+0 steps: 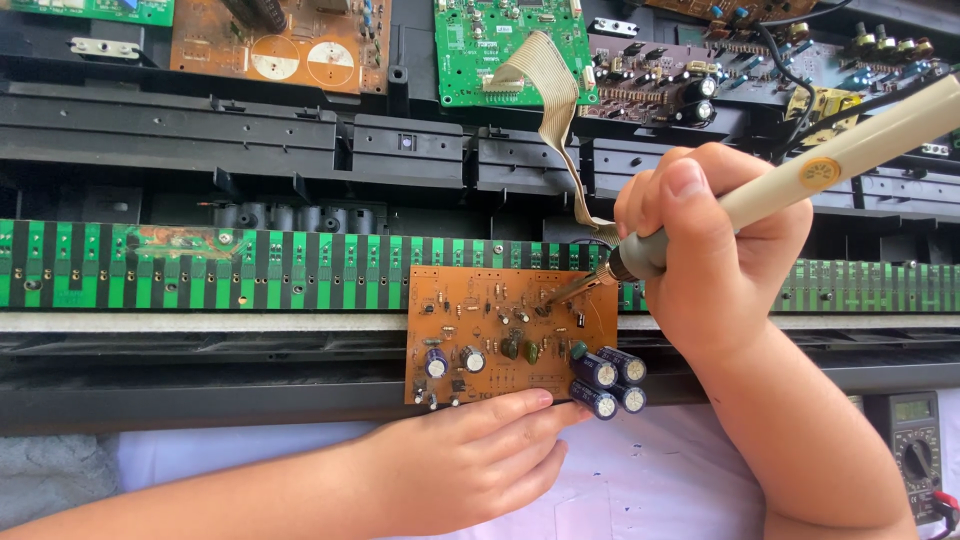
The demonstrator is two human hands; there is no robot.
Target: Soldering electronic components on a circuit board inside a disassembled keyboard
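A small orange circuit board [480, 320] with several dark blue capacitors [607, 380] at its right corner lies on a long green and black striped contact board [250, 272]. My left hand [470, 455] rests flat at the orange board's lower edge, fingertips touching it. My right hand [715, 255] grips a cream-handled soldering iron [820, 175]. Its metal tip [560, 295] touches the upper right part of the orange board.
An opened black plastic chassis [300, 140] spans the view. Green, brown and dark circuit boards [490, 45] lie along the top, with a grey ribbon cable [555, 120] hanging down. A multimeter [915, 455] sits at bottom right on a white cloth [640, 490].
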